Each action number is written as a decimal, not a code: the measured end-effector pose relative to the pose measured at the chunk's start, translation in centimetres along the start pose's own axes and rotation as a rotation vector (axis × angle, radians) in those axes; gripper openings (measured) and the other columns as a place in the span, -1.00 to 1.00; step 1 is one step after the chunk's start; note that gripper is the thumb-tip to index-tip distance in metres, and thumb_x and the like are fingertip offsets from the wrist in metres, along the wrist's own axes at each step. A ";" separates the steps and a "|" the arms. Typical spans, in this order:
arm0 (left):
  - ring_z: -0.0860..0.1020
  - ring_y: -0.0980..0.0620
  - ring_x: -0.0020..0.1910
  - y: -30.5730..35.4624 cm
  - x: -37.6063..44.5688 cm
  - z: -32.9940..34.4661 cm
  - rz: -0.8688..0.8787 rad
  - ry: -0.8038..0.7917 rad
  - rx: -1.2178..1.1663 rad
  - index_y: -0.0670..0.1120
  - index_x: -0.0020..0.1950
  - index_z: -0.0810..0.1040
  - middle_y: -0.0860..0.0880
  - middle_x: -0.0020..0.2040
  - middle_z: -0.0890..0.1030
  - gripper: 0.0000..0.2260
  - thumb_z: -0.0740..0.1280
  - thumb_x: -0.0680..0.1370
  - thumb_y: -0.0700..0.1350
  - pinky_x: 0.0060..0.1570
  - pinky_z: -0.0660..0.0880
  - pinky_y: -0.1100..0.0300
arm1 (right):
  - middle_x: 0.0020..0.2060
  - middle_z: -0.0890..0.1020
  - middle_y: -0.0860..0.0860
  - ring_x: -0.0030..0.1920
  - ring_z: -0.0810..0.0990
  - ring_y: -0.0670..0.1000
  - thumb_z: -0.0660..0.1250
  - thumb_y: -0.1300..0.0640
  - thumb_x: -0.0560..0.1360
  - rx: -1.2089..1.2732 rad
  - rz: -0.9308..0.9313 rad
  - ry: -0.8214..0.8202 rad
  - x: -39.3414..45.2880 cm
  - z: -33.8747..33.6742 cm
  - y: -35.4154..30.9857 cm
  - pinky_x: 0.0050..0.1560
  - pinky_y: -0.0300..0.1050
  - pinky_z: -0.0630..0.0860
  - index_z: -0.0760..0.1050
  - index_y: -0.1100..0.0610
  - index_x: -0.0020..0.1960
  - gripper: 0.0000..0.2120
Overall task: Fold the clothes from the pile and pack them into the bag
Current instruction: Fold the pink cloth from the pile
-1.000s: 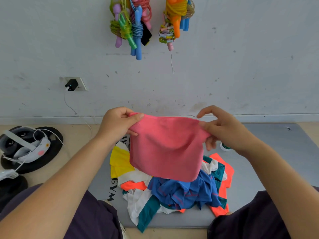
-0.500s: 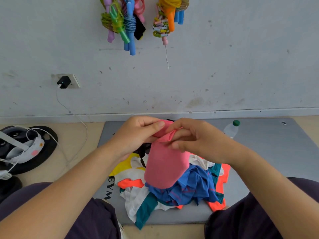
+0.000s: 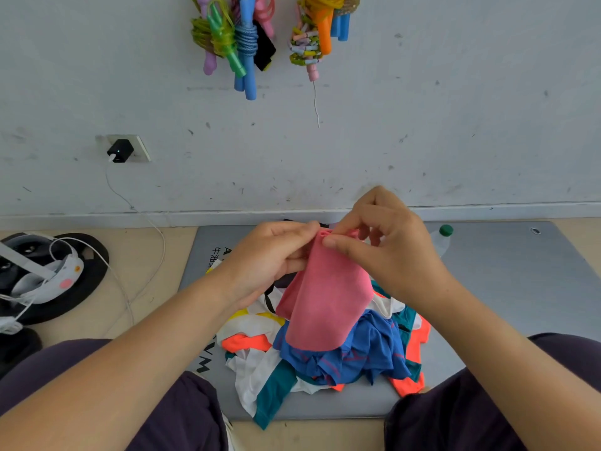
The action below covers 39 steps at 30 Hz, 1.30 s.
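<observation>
both hands, left grip [image 3: 273,255] and right grip [image 3: 383,245], pinch the doubled pink cloth [image 3: 322,301] above the pile [image 3: 325,353] on the mat [image 3: 520,288]; the pile looks unfolded, no bag is visible, so most remains.

Grey mat [image 3: 507,288] w/ clothes pile [image 3: 325,362], bottle [image 3: 439,241]

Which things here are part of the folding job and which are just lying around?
Job: pink cloth, pinched at its top by the left hand and right hand; clothes pile on the grey mat.
Lying about: water bottle, jump ropes, charger, headset.
</observation>
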<state>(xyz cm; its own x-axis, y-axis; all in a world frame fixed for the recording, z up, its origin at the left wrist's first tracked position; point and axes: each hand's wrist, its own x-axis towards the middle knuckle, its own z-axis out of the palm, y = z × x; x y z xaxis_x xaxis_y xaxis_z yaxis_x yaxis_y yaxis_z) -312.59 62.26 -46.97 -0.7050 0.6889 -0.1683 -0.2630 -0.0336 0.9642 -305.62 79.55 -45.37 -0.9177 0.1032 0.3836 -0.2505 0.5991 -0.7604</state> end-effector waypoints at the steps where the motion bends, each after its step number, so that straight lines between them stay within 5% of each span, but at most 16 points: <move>1: 0.65 -0.03 0.14 0.0 -0.1 0.0 0.001 -0.018 0.003 -0.03 0.07 0.72 -0.11 0.11 0.69 -0.75 0.33 0.57 0.06 0.08 0.57 0.18 | -0.21 0.43 -0.12 -0.22 0.46 -0.15 0.55 0.16 0.37 -0.013 -0.012 0.021 0.0 0.1 0.1 -0.19 -0.43 0.35 0.64 0.09 -0.22 -0.91; 6: 0.65 0.00 0.13 -0.2 -0.3 0.1 0.056 0.032 0.170 0.06 0.05 0.71 -0.04 0.06 0.71 -0.70 0.49 0.36 0.12 0.24 0.52 0.01 | -0.18 0.44 -0.10 -0.16 0.46 -0.21 0.50 0.01 0.39 -0.082 -0.025 0.057 0.0 -0.1 0.5 -0.13 -0.45 0.33 0.56 0.13 -0.29 -0.78; 10: 0.66 0.06 -0.06 0.2 -0.2 -0.6 0.096 0.099 0.199 0.10 -0.08 0.73 -0.02 -0.09 0.72 -0.82 0.53 0.34 0.06 0.03 0.61 0.11 | -0.02 0.50 0.00 0.04 0.47 -0.14 0.35 -0.25 0.34 -0.134 0.091 -0.219 0.9 -1.8 1.6 0.00 -0.51 0.30 0.62 0.03 -0.21 -0.66; 15: 0.55 0.11 -0.28 1.4 -0.1 -2.3 0.168 0.202 0.157 -0.05 -0.15 0.72 -0.01 -0.26 0.64 -0.84 0.47 0.32 -0.06 -0.28 0.49 0.28 | 0.04 0.55 -0.01 0.05 0.47 -0.18 0.42 -0.01 0.48 -0.326 0.153 -0.461 1.4 -4.6 3.5 -0.01 -0.51 0.31 0.54 -0.10 -0.07 -0.93; 18: 0.62 0.17 -0.23 1.6 0.0 -2.9 0.206 0.243 0.284 -0.08 -0.07 0.67 0.05 -0.23 0.70 -0.89 0.44 0.42 -0.16 -0.16 0.56 0.33 | -0.10 0.64 -0.11 -0.08 0.55 -0.25 0.46 0.10 0.46 -0.247 0.164 -0.359 1.5 -5.0 3.5 -0.07 -0.35 0.44 0.57 -0.10 -0.15 -0.88; 20: 0.66 0.12 -0.14 1.5 0.1 -3.3 0.239 0.293 0.506 -0.07 -0.04 0.68 0.03 -0.15 0.72 -0.92 0.43 0.50 -0.20 -0.01 0.57 0.23 | -0.26 0.65 -0.21 -0.19 0.57 -0.30 0.50 0.11 0.41 -0.214 0.169 -0.263 1.6 -5.1 3.3 -0.17 -0.47 0.40 0.58 -0.10 -0.24 -0.85; 25: 0.64 0.26 -0.19 1.0 0.3 -3.8 0.313 0.378 0.779 0.02 -0.08 0.68 0.17 -0.18 0.70 -0.89 0.44 0.51 -0.19 -0.09 0.53 0.39 | -0.38 0.62 -0.16 -0.37 0.53 -0.25 0.54 0.14 0.38 -0.114 0.228 -0.200 1.5 -4.5 3.0 -0.30 -0.49 0.37 0.59 0.01 -0.26 -0.86; 31: 0.66 0.11 -0.13 0.4 0.6 -3.8 0.248 0.313 0.768 0.06 -0.07 0.62 0.09 -0.14 0.69 -0.86 0.38 0.56 -0.20 -0.05 0.61 0.12 | -0.22 0.60 0.01 -0.17 0.58 0.05 0.53 0.19 0.38 -0.136 0.208 -0.209 1.5 -4.4 2.5 -0.01 -0.10 0.52 0.56 0.04 0.04 -0.72; 34: 0.61 0.13 -0.16 0.5 0.7 -3.8 0.249 0.301 0.713 0.02 -0.04 0.58 0.10 -0.15 0.66 -0.89 0.31 0.61 -0.18 -0.08 0.57 0.23 | -0.21 0.62 -0.02 -0.13 0.58 0.05 0.52 0.13 0.39 -0.244 0.213 -0.337 1.4 -4.4 2.3 0.03 0.02 0.51 0.60 0.02 -0.08 -0.85; 37: 0.51 0.14 -0.29 0.7 0.6 -3.3 0.192 0.261 0.548 -0.06 0.00 0.50 0.06 -0.28 0.56 -0.91 0.22 0.66 -0.13 -0.33 0.47 0.39 | -0.22 0.60 -0.03 -0.17 0.57 -0.03 0.43 0.16 0.48 0.053 0.225 -0.318 1.2 -4.2 2.3 -0.04 -0.13 0.51 0.54 0.14 -0.11 -0.92; 39: 0.49 0.08 -0.34 0.9 0.5 -3.1 0.184 0.267 0.484 -0.04 -0.01 0.47 -0.03 -0.33 0.51 -0.90 0.21 0.66 -0.09 -0.34 0.45 0.32 | -0.25 0.53 0.03 -0.19 0.51 -0.03 0.34 0.16 0.54 0.350 0.296 -0.285 1.1 -3.9 2.3 -0.03 -0.08 0.52 0.47 0.17 -0.08 -0.91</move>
<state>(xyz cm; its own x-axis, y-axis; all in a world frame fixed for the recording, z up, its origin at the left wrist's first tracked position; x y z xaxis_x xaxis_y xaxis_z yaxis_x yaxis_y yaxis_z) -315.17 60.35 -46.86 -0.8687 0.4947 0.0252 0.1659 0.2425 0.9559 -305.97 84.14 -44.64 -0.9998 -0.0214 0.0060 -0.0116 0.2722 -0.9622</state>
